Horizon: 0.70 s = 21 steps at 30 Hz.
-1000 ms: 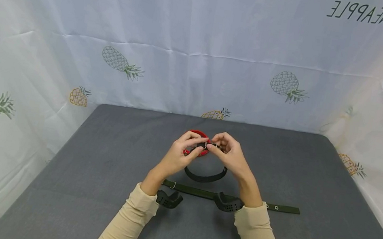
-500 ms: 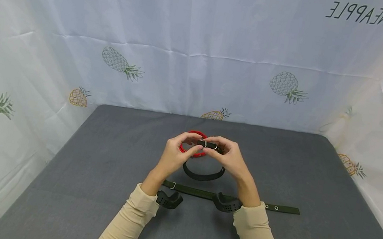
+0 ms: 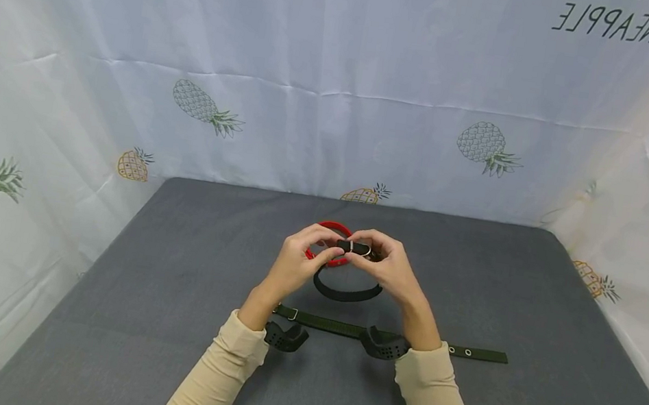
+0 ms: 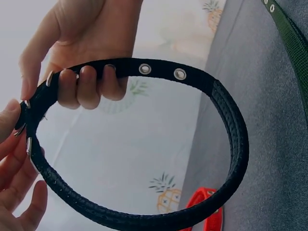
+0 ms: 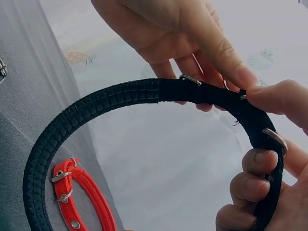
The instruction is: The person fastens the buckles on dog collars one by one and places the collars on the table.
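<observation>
A black collar (image 4: 240, 144) is held up as a loop between both hands, its buckle area (image 3: 349, 246) at the top in the head view. My left hand (image 3: 297, 254) curls its fingers round the strap end with metal eyelets (image 4: 145, 69), its thumb at the buckle. My right hand (image 3: 392, 266) pinches the collar from the other side, beside a metal ring (image 5: 190, 80). In the right wrist view, both thumb tips meet at the buckle, hiding part of it. Behind the hands, a red collar (image 5: 70, 207) with buckle and ring lies on the table.
A green webbing strap (image 3: 332, 325) with eyelets lies across the grey table (image 3: 155, 345), under the forearms. Black wrist devices (image 3: 285, 337) sit at both wrists. A pineapple-print curtain (image 3: 333, 141) stands behind the table.
Both hands' fingers have shifted on the black collar. The right hand's raised fingers have come down, and the buckle section now shows flat between the fingertips. The green strap has stayed put.
</observation>
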### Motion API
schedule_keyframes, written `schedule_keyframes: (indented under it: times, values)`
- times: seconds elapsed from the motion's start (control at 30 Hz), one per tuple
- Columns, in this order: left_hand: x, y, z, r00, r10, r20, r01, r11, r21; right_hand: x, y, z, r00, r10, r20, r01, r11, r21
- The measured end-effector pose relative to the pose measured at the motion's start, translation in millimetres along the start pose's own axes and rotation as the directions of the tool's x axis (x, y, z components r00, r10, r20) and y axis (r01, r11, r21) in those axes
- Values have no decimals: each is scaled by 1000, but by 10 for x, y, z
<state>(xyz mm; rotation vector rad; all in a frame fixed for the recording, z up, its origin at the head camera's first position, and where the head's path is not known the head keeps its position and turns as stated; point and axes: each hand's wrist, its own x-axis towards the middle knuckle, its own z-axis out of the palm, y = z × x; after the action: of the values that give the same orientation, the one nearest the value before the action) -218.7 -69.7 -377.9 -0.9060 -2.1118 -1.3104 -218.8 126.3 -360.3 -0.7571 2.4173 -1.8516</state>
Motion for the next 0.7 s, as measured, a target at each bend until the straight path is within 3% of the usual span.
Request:
schedule_keyframes:
  times: [0.37,0.7]
  values:
    - [1,18,-16,1000,-13,14,12,1000,15,18,16,73,1000,-18,-8,17,999,-39]
    - [2,13,-54,999,-41,-9,41,999,16,28,17,82,999,-24,-38,23,1000,-6]
